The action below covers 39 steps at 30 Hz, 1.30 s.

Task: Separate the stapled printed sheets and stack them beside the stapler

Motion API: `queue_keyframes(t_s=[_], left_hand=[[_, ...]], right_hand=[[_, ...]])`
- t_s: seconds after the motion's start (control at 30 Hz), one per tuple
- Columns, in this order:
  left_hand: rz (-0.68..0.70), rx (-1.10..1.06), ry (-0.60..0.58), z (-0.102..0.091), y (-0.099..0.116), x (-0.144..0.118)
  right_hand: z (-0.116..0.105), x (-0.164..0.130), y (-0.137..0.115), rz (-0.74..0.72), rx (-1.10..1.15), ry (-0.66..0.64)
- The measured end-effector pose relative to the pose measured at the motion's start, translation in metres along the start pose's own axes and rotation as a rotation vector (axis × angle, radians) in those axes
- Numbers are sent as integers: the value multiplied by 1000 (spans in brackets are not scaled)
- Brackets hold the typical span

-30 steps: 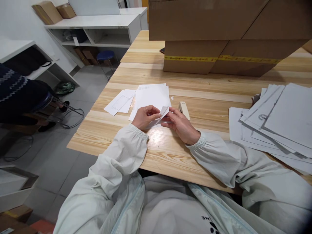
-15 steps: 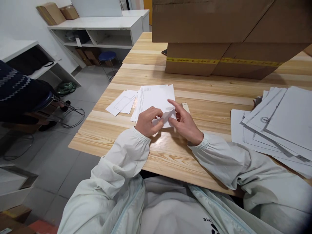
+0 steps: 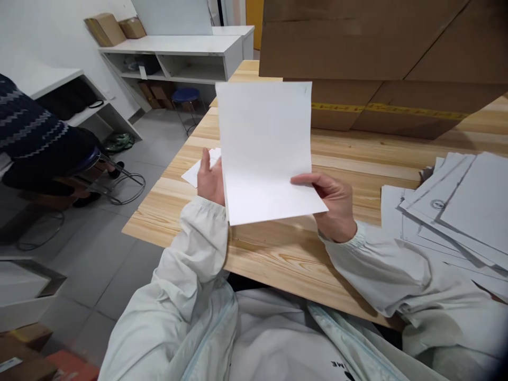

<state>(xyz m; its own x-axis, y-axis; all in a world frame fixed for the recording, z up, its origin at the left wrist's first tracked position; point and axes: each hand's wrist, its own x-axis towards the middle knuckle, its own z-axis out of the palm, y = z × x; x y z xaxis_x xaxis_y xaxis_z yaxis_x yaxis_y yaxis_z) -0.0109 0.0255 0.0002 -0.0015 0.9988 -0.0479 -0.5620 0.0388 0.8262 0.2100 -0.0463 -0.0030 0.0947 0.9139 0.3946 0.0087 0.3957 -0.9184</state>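
White paper sheets stand raised above the wooden table, their blank side toward me. A doubled left edge suggests more than one layer; how many I cannot tell. My right hand is closed on the lower right corner, thumb lying across the front and fingers behind. Along the left edge, my left hand is open, thumb pointing up and palm against or close to the paper. Its other fingers are hidden behind the sheets. Just beyond that hand, smaller white papers lie on the table, partly covered from view.
Large brown cardboard boxes stand at the back of the wooden table. To the right lies a pile of loose printed papers. A person in a dark patterned sweater sits at far left, near white shelves.
The paper, lying on the table before, is now lifted and tilted up. My left hand has let go of the near edge and moved left, opening. My right hand now grips the lower right corner.
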Motion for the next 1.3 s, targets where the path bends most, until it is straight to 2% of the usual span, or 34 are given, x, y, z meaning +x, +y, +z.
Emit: queue_keyframes(t_s=[0.1, 0.23, 0.3, 0.43, 0.53, 0.63, 0.7, 0.83, 0.9, 1.1, 1.3], left_hand=[[-84, -76, -68, 14, -14, -11], [-296, -62, -161, 23, -32, -24], [-343, -9, -233, 23, -36, -28], [-328, 61, -303, 23, -38, -32], [-410, 45, -347, 26, -40, -36], [-491, 14, -363, 26, -44, -38], [-518, 12, -339, 25, -47, -38], [-579, 70, -345, 21, -51, -37], [-600, 99, -381, 20, -51, -37], [-662, 156, -400, 19, -49, -39], [-672, 167, -394, 16, -48, -39]], right_hand=[[-9, -21, 11, 114, -61, -26], [-31, -50, 23, 307, -146, 51], [-41, -60, 24, 359, -170, 123], [-46, -66, 14, 394, -62, 308], [-39, -63, 6, 415, 83, 338], [-39, -56, 1, 383, 123, 345], [-47, -49, -1, 290, 37, 392], [-76, -29, -11, -35, -180, 673], [-90, -20, -18, -104, -157, 789], [-108, -10, -26, -80, 21, 838], [-113, -9, -23, 80, 63, 922]])
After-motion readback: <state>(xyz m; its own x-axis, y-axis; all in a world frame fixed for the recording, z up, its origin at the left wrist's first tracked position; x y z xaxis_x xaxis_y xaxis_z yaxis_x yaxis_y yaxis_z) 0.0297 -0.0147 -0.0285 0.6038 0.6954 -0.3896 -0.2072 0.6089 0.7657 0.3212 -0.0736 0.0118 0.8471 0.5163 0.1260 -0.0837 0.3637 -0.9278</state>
